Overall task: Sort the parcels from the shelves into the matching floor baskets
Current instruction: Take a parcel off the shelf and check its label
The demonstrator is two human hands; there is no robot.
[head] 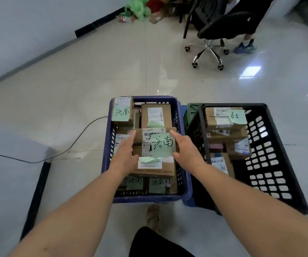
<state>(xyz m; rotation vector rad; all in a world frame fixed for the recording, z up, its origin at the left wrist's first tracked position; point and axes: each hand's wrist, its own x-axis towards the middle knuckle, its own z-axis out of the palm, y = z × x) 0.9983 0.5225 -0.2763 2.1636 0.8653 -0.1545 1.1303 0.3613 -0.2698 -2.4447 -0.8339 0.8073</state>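
We press the parcel (140, 134) between our left hand (125, 151) and right hand (185, 148), fingers straight on its sides, just above the full blue basket (149, 198), because its green note (163, 145) bears the same characters as the boxes (156, 115) inside.

The parcel (149, 140) is matt brown cardboard, with a pale green paper note (165, 145) and a white printed paper label (147, 134) on it. The blue basket (107, 145) and the black basket (272, 154) are perforated moulded plastic with a slight sheen. The floor tiles (112, 71) are smooth and glossy. The chair base (208, 51) is shiny chromed metal.
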